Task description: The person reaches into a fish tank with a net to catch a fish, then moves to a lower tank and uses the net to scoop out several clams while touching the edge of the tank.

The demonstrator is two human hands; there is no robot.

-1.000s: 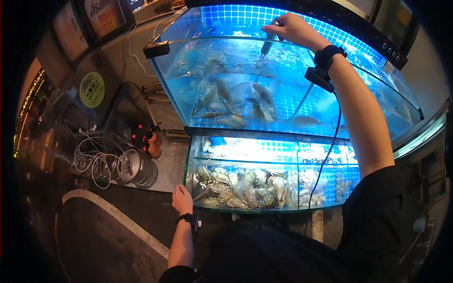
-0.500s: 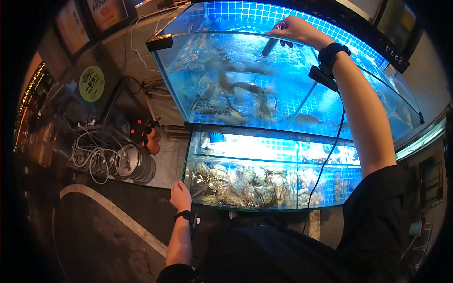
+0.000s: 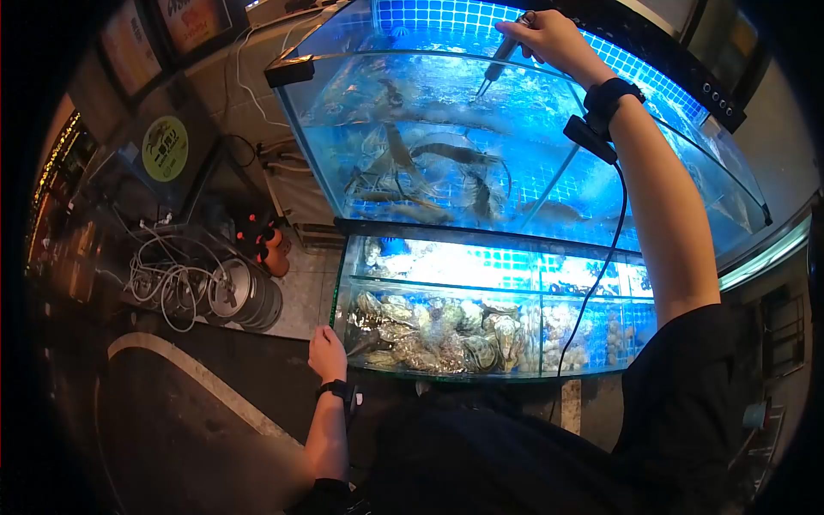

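Note:
My right hand is over the front glass of the upper tank, closed around the top of a pair of metal tongs. The tongs slant down to the left, and their two narrow tips are a little apart at the water. Below the tips are several large shrimp, with long legs and feelers, apart from the tongs. My left hand is a loose fist beside the left edge of the lower tank; no object shows in it. Oysters lie in that lower tank.
A black cable hangs from a device on my right wrist, across the tanks' front. Metal kegs with white hoses stand at left, near orange-brown bottles. A dark panel with knobs runs along the tank's back.
My right hand has risen slightly and moved right, lifting the tongs so their two tips show more clearly. Shrimp in the upper tank have shifted and spread. The left hand has barely moved.

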